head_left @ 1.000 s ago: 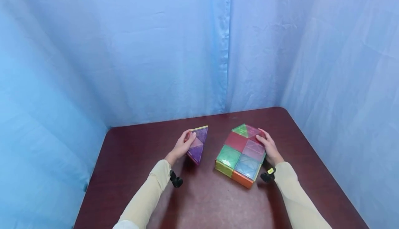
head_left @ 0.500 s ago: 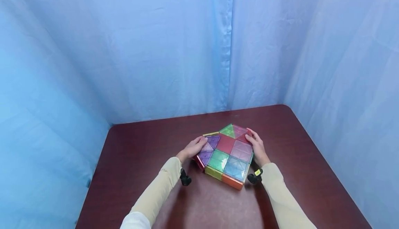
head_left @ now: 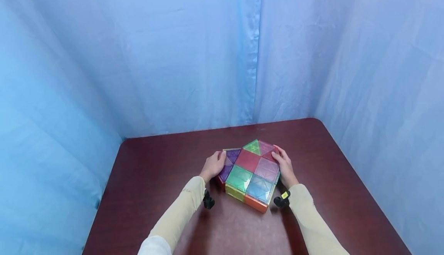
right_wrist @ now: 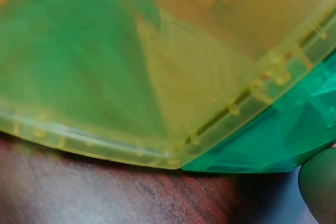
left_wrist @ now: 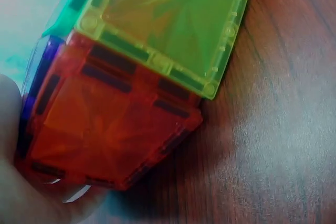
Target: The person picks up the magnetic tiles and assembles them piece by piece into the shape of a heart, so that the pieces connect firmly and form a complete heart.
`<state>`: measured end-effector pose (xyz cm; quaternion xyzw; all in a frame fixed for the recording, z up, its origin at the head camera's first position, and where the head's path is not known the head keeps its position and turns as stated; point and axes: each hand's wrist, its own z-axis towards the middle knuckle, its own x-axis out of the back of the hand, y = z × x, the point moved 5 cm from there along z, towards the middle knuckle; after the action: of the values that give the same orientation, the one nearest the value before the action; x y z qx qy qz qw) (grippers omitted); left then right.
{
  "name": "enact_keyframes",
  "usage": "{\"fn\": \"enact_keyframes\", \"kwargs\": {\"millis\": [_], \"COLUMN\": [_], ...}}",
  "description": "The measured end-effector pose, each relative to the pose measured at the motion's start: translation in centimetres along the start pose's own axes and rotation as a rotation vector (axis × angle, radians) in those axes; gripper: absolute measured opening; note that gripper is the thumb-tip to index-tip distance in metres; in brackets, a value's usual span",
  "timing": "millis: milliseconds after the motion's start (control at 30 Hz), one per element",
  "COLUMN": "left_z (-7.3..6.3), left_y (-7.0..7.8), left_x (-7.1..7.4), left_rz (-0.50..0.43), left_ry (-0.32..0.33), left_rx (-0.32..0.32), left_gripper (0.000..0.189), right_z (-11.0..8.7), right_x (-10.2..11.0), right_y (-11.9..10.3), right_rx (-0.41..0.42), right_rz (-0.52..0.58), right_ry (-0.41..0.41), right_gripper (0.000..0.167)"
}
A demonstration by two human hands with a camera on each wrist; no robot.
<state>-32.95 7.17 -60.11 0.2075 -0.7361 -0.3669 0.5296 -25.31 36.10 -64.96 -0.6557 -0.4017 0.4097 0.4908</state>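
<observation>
A low block of translucent magnetic tiles (head_left: 247,160) sits on the table, with green, blue, pink and red squares on top and yellow and orange side walls. Against its left side lies a smaller purple-topped tile piece (head_left: 233,155), gripped by my left hand (head_left: 212,165) with the thumb on top. In the left wrist view, the red side tile (left_wrist: 100,129) of that piece meets the block's yellow side tile (left_wrist: 178,24). My right hand (head_left: 286,169) grips the block's right far side. The right wrist view shows a yellow tile (right_wrist: 205,72) and a green tile (right_wrist: 257,140) close up.
The dark red-brown table (head_left: 156,162) has a rounded far right corner. Blue curtains (head_left: 187,54) hang behind it and along both sides. Black wrist cameras (head_left: 208,200) sit below each hand, near the tabletop.
My left hand has brought the purple-topped piece right and down against the block. My right hand and the block have shifted left. The gap between the two pieces has closed.
</observation>
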Motion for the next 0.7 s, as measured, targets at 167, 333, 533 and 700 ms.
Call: {"fn": "enact_keyframes", "kwargs": {"millis": [167,333,533,700], "left_z": [-1.0,-4.5,-7.7,-6.7], "left_y": [-0.5,-2.0,-3.0,-2.5], "left_x": [0.2,1.0,0.5,0.9], "left_rz": [-0.067,-0.12,-0.195,-0.205], "left_ry": [0.058,0.171,0.167,0.205], "left_rx": [-0.015,0.0,0.036,0.038], "left_gripper": [0.054,0.059,0.07,0.069], "right_z": [0.0,-0.6,-2.2,-2.0], "right_x": [0.1,-0.5,-1.9,-3.1], "right_y": [-0.1,0.0,0.4,0.5], "right_rx": [0.002,0.023,0.055,0.079], "right_rz": [-0.005,-0.003,-0.075,-0.11], "right_ry": [0.031,0.071,0.165,0.16], "right_gripper": [0.057,0.057,0.052,0.055]}}
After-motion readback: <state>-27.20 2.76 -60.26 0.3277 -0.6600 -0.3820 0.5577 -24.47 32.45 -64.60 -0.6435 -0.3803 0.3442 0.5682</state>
